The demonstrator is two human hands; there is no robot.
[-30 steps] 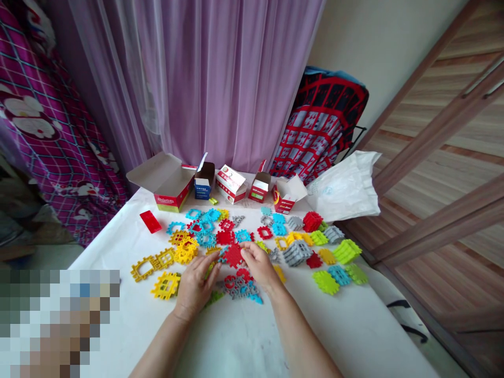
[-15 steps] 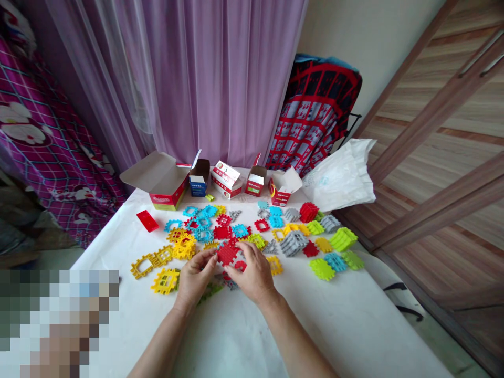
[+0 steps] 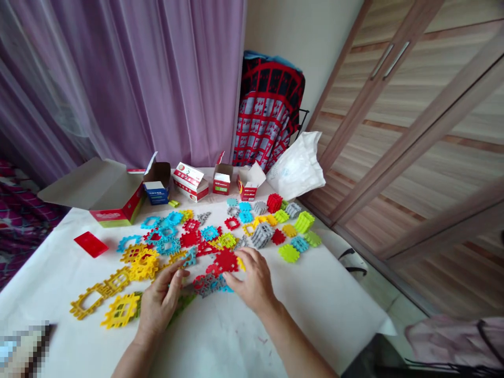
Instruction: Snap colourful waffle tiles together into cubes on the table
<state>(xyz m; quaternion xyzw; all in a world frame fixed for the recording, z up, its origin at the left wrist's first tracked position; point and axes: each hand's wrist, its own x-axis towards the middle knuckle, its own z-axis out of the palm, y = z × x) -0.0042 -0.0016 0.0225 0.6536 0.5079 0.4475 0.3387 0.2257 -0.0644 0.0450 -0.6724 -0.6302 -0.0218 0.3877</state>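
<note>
My right hand (image 3: pixel 255 278) grips a flat red building piece (image 3: pixel 225 261) with a toothed edge, its right side between thumb and fingers. Off to the left, my left hand (image 3: pixel 159 299) is apart from that piece, thumb and fingers loosely parted, with nothing visible in it. Beneath the red piece lie red, grey and blue pieces (image 3: pixel 210 283), partly covered. Green pieces (image 3: pixel 183 304) show beside the left hand, half hidden by it. Yellow frame pieces (image 3: pixel 120 311) lie left of that hand. A grey block of stacked pieces (image 3: pixel 263 235) is beyond the right hand.
Along the back of the white table (image 3: pixel 236 341) stand a large open box (image 3: pixel 114 216), a blue box (image 3: pixel 157 193), several smaller red-and-white boxes (image 3: pixel 191 181) and a white bag (image 3: pixel 299 168). A red tray-like piece (image 3: pixel 91 244) lies at left. Lime pieces (image 3: pixel 289 253) lie at right.
My left hand has let go of the red piece and moved left, away from it. The right hand still has the piece. The view has turned to the right.
</note>
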